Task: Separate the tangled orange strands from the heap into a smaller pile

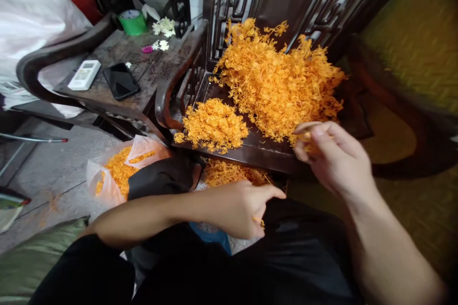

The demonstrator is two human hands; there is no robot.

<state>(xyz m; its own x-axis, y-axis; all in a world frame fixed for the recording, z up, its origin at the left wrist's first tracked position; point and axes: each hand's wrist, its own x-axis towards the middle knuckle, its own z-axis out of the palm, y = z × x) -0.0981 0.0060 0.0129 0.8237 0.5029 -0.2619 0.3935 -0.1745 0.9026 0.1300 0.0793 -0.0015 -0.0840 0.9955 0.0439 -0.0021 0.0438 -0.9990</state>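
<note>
A tall pile of orange curly flower-like pieces (275, 86) fills the dark wooden seat (265, 155). Beside it lies a lower heap of similar orange pieces (214, 126). At the near right edge of the tall pile, my right hand (338, 155) has its thumb and fingers pinched on an orange piece (308, 140). My left hand (243, 207) is over my lap, below the seat's edge, with its index finger stretched out. The other fingers are curled, and a small orange piece (259, 222) shows between them.
A whitish plastic bag (93, 176) with orange pieces stands on the floor at left. More orange strands (234, 171) lie under the seat edge. A side table (143, 74) bears a phone (120, 81), a white remote (84, 75), green tape (132, 23) and white flowers (164, 26).
</note>
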